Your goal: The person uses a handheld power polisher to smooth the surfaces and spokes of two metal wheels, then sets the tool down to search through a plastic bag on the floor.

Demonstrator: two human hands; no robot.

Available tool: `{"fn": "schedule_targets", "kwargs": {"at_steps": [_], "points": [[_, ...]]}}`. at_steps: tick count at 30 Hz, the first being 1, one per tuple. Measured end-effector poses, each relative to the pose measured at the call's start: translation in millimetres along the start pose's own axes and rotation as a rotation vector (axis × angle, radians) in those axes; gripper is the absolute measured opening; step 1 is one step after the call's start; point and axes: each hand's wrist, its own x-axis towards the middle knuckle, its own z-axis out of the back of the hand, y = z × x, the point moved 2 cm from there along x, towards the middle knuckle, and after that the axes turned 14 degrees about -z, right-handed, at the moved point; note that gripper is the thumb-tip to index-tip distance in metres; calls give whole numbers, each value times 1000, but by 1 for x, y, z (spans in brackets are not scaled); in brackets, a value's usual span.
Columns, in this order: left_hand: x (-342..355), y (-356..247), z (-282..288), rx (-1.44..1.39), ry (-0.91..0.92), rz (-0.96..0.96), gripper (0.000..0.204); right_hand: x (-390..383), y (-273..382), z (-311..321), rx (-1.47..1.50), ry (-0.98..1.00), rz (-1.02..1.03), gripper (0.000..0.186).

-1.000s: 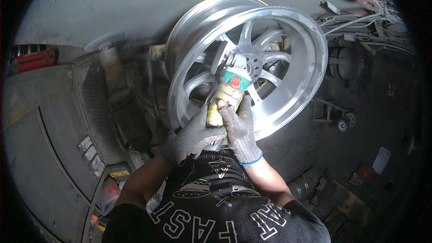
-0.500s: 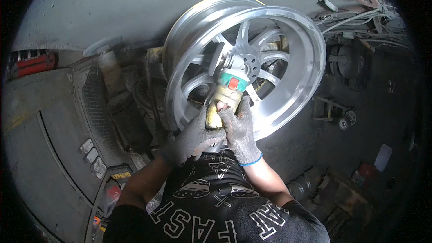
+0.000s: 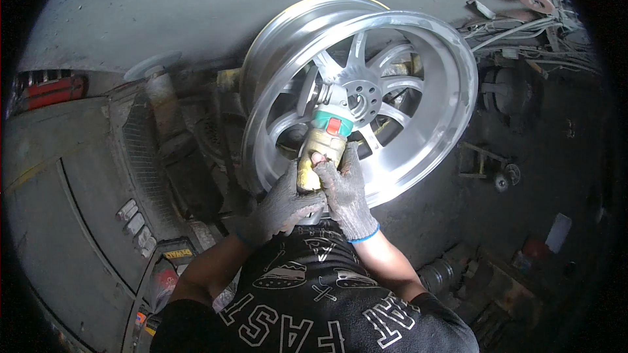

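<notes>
In grey knit gloves, my left hand point(image 3: 284, 201) and my right hand point(image 3: 348, 193) are both closed around the body of an angle grinder point(image 3: 327, 132). The grinder has a green collar with a red patch and worn, yellowish wrapping on its body. Its disc point(image 3: 308, 91), seen nearly edge-on, is over the spokes at the left of the hub. Whether it touches the metal I cannot tell. A silver multi-spoke alloy wheel rim point(image 3: 451, 85) stands tilted in front of me, partly hidden by the tool and my hands.
At the far left lies a red case point(image 3: 55, 91). Beside it runs a grey cabinet point(image 3: 59, 222). Cables and hoses point(image 3: 523, 29) hang at the upper right, near abrasive discs point(image 3: 536, 2). A small wheeled frame point(image 3: 484, 165) stands on the floor to the right, and clutter fills the lower right.
The grinder has shifted slightly left relative to the wheel's hub, with both hands still around it. The wheel appears a little farther right in view.
</notes>
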Motion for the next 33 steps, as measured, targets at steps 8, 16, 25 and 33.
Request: {"fn": "schedule_targets", "kwargs": {"at_steps": [8, 16, 25, 33], "points": [[-3, -11, -3, 61, -90, 88, 71, 4, 1, -2, -27, 23, 7, 43], [-5, 13, -7, -78, -131, 14, 78, 5, -8, 5, -43, 36, 19, 44], [-10, 3, -7, 257, -193, 37, 71, 8, 5, -4, -31, 142, -21, 45], [-4, -5, -11, -208, -95, 49, 73, 1, 1, 5, -148, -40, 68, 46]]}}
